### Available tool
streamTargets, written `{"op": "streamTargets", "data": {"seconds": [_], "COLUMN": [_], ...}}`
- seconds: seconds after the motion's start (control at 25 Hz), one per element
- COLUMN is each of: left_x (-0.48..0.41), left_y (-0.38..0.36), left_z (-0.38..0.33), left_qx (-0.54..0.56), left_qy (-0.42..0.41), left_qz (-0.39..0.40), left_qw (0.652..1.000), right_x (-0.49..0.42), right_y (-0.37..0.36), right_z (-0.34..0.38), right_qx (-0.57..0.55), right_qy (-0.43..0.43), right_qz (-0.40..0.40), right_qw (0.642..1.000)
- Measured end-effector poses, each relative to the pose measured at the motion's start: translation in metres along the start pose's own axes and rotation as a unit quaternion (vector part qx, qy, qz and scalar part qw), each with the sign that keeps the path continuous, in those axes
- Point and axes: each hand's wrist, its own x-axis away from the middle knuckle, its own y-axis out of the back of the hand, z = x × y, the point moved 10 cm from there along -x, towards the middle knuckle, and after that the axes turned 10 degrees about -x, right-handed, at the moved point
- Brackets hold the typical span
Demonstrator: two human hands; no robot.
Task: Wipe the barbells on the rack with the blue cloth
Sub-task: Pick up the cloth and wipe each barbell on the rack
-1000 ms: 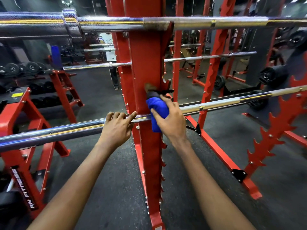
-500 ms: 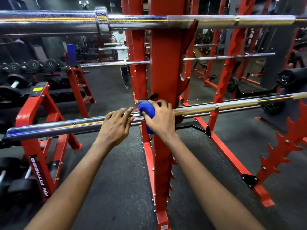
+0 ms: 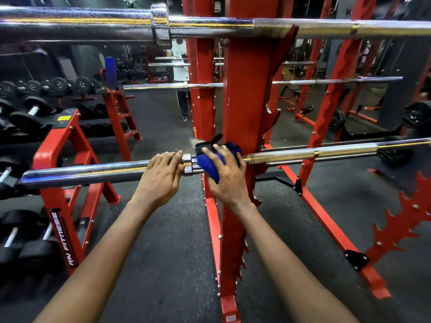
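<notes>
Fingers [image 3: 215, 151] of the right hand [image 3: 229, 183] are curled over the blue cloth [image 3: 208, 167] and clamp it round the lower barbell [image 3: 93, 172], hard against the red rack upright [image 3: 245, 101] just behind them. The wrap appears meant to put cloth on the whole circumference of the steel. Immediately left of those fingers, the left hand [image 3: 161, 180] grips the same bar with fingers bent over its top, judged to be steadying it against rolling in the rack hooks. The collar [image 3: 187, 163] sits between the two hands. Well above the fingers, the upper barbell [image 3: 93, 24] rests untouched, so wiping is judged incomplete.
</notes>
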Motion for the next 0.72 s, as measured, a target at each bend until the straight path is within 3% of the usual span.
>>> {"op": "streamTargets", "data": {"seconds": [0.2,0.36,0.48,0.72], "left_x": [-0.001,0.000,0.000,0.001], "left_y": [-0.003,-0.001,-0.001,-0.003], "left_z": [0.001,-0.001,-0.002,-0.004], "left_qx": [0.019,0.016,0.012,-0.006], "left_qy": [0.007,0.008,0.014,0.031], "left_qz": [0.008,0.004,-0.001,-0.004], "left_qw": [1.000,1.000,1.000,0.999], "right_x": [-0.004,-0.018,-0.027,0.014], "right_y": [0.020,-0.018,-0.015,0.008], "right_z": [-0.025,0.017,0.008,-0.021], "right_qx": [-0.001,-0.017,-0.038,-0.022], "right_qy": [-0.105,-0.049,-0.019,-0.110], "right_qz": [-0.116,-0.025,0.015,-0.091], "right_qw": [0.988,0.998,0.999,0.989]}}
